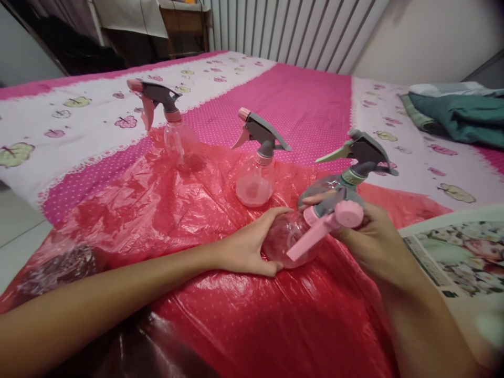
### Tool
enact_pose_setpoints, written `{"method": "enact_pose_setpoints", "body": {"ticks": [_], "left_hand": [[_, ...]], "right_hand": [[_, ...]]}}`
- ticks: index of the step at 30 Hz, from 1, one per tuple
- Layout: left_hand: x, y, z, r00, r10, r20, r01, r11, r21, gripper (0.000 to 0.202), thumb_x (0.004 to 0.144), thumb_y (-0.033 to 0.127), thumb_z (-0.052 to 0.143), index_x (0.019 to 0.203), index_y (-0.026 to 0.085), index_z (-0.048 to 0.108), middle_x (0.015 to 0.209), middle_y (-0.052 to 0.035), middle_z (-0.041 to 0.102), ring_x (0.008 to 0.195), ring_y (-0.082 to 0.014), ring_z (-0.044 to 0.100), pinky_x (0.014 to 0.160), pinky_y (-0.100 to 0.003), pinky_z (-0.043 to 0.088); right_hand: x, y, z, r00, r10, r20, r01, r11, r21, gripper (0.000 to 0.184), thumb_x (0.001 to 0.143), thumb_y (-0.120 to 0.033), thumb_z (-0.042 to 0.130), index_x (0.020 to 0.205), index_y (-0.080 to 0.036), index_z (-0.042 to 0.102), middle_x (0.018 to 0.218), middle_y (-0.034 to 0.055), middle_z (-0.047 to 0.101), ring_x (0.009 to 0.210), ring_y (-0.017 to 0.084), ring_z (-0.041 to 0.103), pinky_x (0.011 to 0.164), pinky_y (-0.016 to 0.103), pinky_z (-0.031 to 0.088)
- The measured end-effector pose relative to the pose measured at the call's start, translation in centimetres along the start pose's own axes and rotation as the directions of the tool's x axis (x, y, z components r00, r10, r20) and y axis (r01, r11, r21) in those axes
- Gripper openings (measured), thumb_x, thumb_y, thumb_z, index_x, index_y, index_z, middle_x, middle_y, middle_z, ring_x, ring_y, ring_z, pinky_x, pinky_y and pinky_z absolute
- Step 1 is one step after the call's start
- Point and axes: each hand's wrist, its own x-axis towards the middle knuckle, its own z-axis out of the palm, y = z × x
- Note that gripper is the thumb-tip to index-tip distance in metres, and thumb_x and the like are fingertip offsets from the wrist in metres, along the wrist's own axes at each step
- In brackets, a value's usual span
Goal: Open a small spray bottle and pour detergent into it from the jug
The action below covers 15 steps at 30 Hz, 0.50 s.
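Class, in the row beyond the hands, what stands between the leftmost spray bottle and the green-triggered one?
The head view shows another pink-nozzled spray bottle between the leftmost bottle and green-triggered bottle, on red plastic.

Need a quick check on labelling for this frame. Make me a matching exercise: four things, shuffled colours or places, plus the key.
Things:
1. Plastic
2. Right hand
3. Cloth
4. Left hand

Colours or places:
A. Dark green, folded
B. On the body of the nearest bottle
C. Red, crinkled
D. Behind that bottle's spray head

Pairs: 1-C, 2-D, 3-A, 4-B
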Motion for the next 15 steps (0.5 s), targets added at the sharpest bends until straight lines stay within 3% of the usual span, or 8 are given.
{"method": "enact_pose_setpoints", "body": {"ticks": [3, 6, 11, 15], "left_hand": [[-0.09, -0.21, 0.12, 1.0, 0.011, -0.023, -0.012, 1.0, -0.025, 0.11, 0.075, 0.028, 0.089, 0.168, 0.022, 0.029, 0.174, -0.0239, 0.042, 0.162, -0.0448, 0.046, 0.134, -0.066, 0.036], [0.0, -0.08, 0.05, 1.0, 0.003, -0.02, -0.003, 1.0, 0.007, 0.111, 0.075, 0.026, 0.087, 0.169, 0.023, 0.028, 0.174, -0.0232, 0.043, 0.162, -0.0451, 0.046, 0.134, -0.066, 0.037], [0.26, 0.41, -0.06, 0.998, 0.06, -0.008, -0.06, 0.995, 0.083, 0.1, 0.078, 0.023, 0.081, 0.167, 0.021, 0.036, 0.173, -0.0216, 0.045, 0.164, -0.045, 0.043, 0.135, -0.065, 0.035], [0.1, 0.03, 0.09, 0.996, 0.082, -0.019, -0.081, 0.995, 0.058, 0.103, 0.08, 0.024, 0.082, 0.168, 0.021, 0.029, 0.176, -0.0237, 0.04, 0.165, -0.0444, 0.042, 0.136, -0.066, 0.033]], "right_hand": [[-0.06, -0.48, -0.13, 1.0, 0.013, 0.011, -0.013, 1.0, -0.012, 0.038, 0.091, -0.058, 0.083, 0.107, -0.023, 0.081, 0.116, 0.007, 0.077, 0.105, 0.019, 0.073, 0.094, 0.032, 0.066], [-0.06, -0.54, -0.37, 0.999, 0.03, 0.026, -0.029, 0.999, -0.017, 0.034, 0.09, -0.055, 0.085, 0.103, -0.024, 0.08, 0.116, 0.005, 0.077, 0.102, 0.017, 0.074, 0.09, 0.029, 0.065], [0.1, -0.26, -0.18, 0.999, 0.04, 0.009, -0.04, 0.999, -0.019, 0.043, 0.083, -0.06, 0.09, 0.092, -0.023, 0.071, 0.095, 0.0012, 0.072, 0.089, 0.012, 0.071, 0.082, 0.023, 0.06], [0.19, -0.54, 0.46, 0.999, 0.021, -0.032, -0.022, 0.998, -0.06, 0.045, 0.082, -0.053, 0.093, 0.092, -0.02, 0.064, 0.09, 0.0002, 0.068, 0.082, 0.01, 0.066, 0.076, 0.021, 0.055]]}}
